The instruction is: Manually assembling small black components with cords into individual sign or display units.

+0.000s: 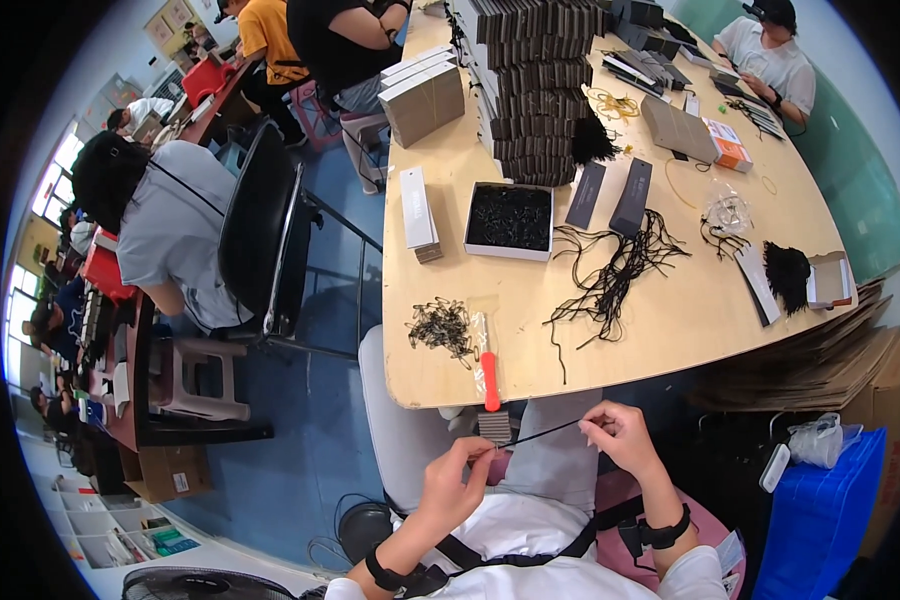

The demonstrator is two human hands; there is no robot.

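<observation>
A thin black cord (542,434) is stretched between my two hands above my lap. My left hand (458,484) pinches its left end between thumb and fingers. The other end is gripped by the fingertips of my right hand (618,437), a little higher and farther right. Just beyond my left fingers, a small stack of grey-brown cards (493,427) shows below the table edge; how it is held there I cannot tell. On the table in front lie a tool with a red handle (489,382), a pile of small dark pins (440,328) and a tangle of black cords (620,275).
A white box of small black pieces (467,240), dark tags (630,198) and a white tag stack (420,215) stand on the table (410,385). Tall card stacks (535,90) rise behind. A blue bin (820,520) stands at right. Other people sit around.
</observation>
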